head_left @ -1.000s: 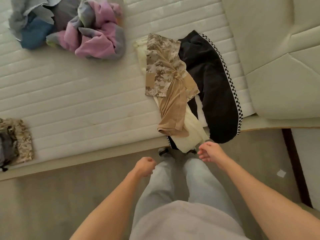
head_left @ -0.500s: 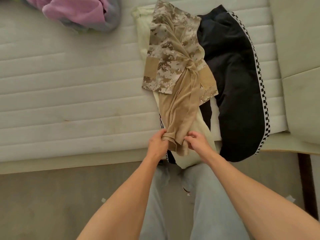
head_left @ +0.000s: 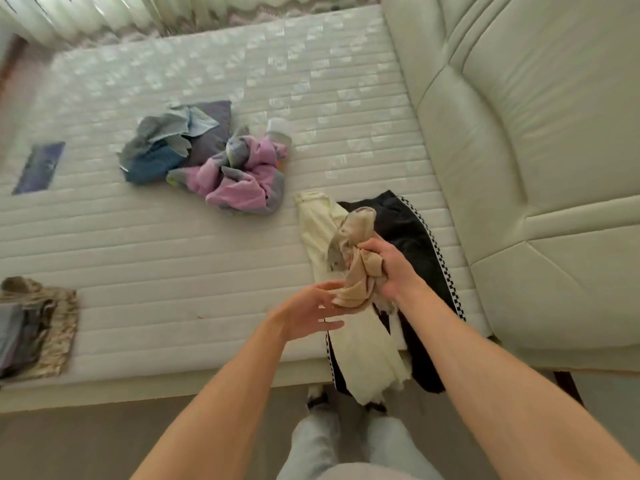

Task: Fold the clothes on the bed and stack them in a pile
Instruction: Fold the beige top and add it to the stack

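My left hand (head_left: 311,311) is spread open, fingertips touching the tan shirt (head_left: 358,258). My right hand (head_left: 388,268) grips that shirt, bunched and crumpled, above the cream garment (head_left: 360,337) and black pants (head_left: 412,237) at the bed (head_left: 207,271) edge. A folded stack (head_left: 34,327) sits left; farther off lies a loose pile (head_left: 214,161).
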